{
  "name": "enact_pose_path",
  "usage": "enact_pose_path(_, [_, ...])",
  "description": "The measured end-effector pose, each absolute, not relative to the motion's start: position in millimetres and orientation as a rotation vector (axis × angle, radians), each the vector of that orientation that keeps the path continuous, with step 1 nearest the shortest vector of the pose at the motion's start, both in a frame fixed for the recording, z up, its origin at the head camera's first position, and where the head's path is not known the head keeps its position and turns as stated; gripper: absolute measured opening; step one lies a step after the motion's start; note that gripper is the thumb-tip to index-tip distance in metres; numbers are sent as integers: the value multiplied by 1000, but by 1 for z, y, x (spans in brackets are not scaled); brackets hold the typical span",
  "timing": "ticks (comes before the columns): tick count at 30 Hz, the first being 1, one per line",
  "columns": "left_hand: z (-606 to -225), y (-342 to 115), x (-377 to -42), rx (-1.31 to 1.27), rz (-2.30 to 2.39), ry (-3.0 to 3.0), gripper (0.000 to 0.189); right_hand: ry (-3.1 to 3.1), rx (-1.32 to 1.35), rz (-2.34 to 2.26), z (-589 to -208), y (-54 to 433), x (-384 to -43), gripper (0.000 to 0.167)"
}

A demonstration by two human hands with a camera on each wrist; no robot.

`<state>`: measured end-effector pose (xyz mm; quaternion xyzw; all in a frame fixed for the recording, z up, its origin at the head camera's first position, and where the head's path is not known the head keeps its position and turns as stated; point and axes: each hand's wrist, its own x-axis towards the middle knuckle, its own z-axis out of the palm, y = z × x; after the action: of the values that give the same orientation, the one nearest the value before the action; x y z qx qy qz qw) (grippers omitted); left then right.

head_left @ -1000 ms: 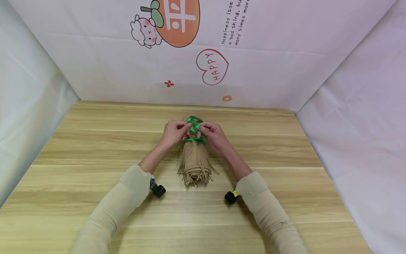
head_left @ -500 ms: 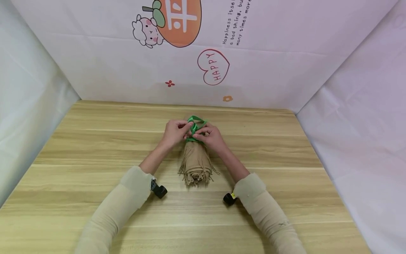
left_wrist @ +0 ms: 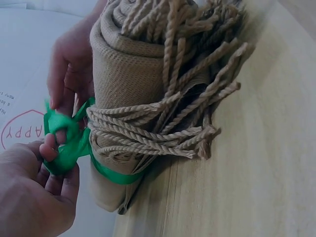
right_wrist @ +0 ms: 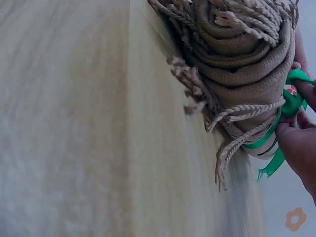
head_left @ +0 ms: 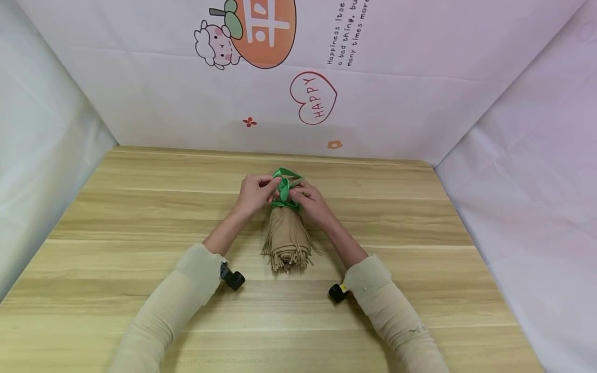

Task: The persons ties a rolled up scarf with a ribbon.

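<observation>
A tan rolled scarf [head_left: 286,235] with twisted fringe lies lengthwise on the table. Green satin ribbon [head_left: 284,191] goes round it near its far end and forms a loop and crossing on top, between the hands. With thumb and fingers my left hand [head_left: 254,195] pinches the loop from the left; the left wrist view shows the ribbon [left_wrist: 59,160] wrapped over its fingertips. From the right, my right hand [head_left: 314,202] pinches ribbon close beside the crossing. In the right wrist view a loose ribbon end [right_wrist: 272,167] hangs past the thumb. Fingers partly hide the knot area.
The wood-grain table [head_left: 140,290] stretches around the scarf on all sides. Behind it rises a white printed backdrop [head_left: 396,103], with white cloth walls left and right. Small black cameras [head_left: 233,280] stick out from both sleeve cuffs.
My right fingers moved left onto the ribbon crossing, then drew back slightly right. The left hand stays nearly in place. A rounder green loop now shows between them.
</observation>
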<state>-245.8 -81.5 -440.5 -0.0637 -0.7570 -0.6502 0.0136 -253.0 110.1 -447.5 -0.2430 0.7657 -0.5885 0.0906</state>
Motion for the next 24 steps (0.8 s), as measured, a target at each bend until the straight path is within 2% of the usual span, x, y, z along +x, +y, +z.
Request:
enact_pose_path(4, [-439, -82, -246, -184, -2033, -2364, 30, 2328, -667, -1744, -451, 109, -254, 36])
enact_pose_path(10, [-440, -81, -246, -208, -2006, -2362, 31, 2485, -540, -1727, -451, 101, -248, 15])
enact_pose_path(15, [-439, -81, -245, -220, -2009, -2353, 32, 2450, -495, -1808, -453, 99, -247, 27])
enact_pose_path(21, [-440, -79, -244, -233, -2031, -2347, 29, 2533, -535, -1766, -456, 96, -251, 19])
enact_pose_path(24, [-441, -78, -243, -232, -2058, -2331, 30, 2587, -542, -1754, -458, 93, -253, 25])
